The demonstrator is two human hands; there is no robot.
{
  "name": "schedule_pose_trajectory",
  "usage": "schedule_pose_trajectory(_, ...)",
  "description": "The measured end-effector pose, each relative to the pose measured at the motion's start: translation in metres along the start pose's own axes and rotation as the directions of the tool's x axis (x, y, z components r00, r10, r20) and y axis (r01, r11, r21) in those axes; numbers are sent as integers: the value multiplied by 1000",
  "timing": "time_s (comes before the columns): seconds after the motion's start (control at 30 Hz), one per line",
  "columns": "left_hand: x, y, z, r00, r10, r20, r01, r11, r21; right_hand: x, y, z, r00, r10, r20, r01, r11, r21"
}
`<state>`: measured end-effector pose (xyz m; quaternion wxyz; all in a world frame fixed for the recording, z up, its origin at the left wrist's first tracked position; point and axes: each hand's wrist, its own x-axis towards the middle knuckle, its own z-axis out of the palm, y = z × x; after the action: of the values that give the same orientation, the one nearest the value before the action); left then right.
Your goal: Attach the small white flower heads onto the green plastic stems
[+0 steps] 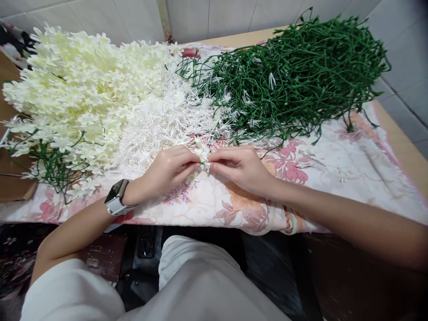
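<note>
My left hand [174,165], with a watch on its wrist, and my right hand [245,167] meet at the middle of the table's near side. Between their pinched fingertips is a small white artificial flower [204,166] with a bit of green at its centre; the fingers hide part of it. Just beyond my hands spreads a pile of thin white plastic flower stamens [160,125]. Pale cream artificial flower heads [87,84] are heaped at the left. A large tangle of green plastic stems [301,76] fills the back right.
A floral cloth [351,178] covers the wooden table [408,156]. Several green stems [55,165] lie at the left by a brown cardboard box [13,183]. Behind the table stands a tiled wall [227,18]. Loose white bits are scattered on the cloth at the right.
</note>
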<state>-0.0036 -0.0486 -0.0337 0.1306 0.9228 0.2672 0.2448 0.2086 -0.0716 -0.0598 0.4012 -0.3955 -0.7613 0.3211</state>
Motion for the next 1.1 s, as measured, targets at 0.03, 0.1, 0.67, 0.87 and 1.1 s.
schedule_pose_trajectory(0.03, -1, -1, 2, 1000, 11, -1, -11, 1000, 14, 0, 1, 1, 1000, 1, 7, -1, 1000, -5)
schedule_pose_trajectory(0.1, -3, -2, 5, 1000, 31, 0, -31, 999, 39, -1, 1, 2, 1000, -1, 17, 1, 1000, -18)
schedule_pose_trajectory(0.67, -8, -1, 18, 979, 202, 25, -203, 954, 222, -1, 5, 4, 983, -170, 70, 179, 974, -139)
schedule_pose_trajectory(0.87, -9, -1, 22, 973, 226, -55, -208, 951, 228, -2, 4, 3, 993, -93, 72, 99, 990, -97)
schedule_pose_trajectory(1.1, -9, 0, 22, 979, 200, -34, -186, 951, 247, -1, 4, 3, 996, -7, 83, 9, 1000, -24)
